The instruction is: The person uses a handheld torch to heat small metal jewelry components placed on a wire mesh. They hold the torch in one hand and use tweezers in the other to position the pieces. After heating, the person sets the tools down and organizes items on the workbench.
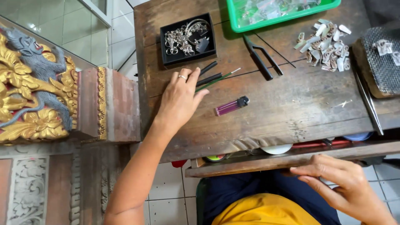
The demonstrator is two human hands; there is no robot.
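The worn wooden surface [291,104] filled the view, with a drawer [266,163] pulled out under its front edge. The right hand [341,183] rested on that drawer front, fingers loosely together, gripping nothing. The left hand [180,100] lay flat near the left edge, fingers spread over thin black and green tools [212,77]. A green tray [283,14] sat at the back, a black box of silver rings [188,38] beside it. Smallest, a purple lighter [231,106] lay just right of the left hand.
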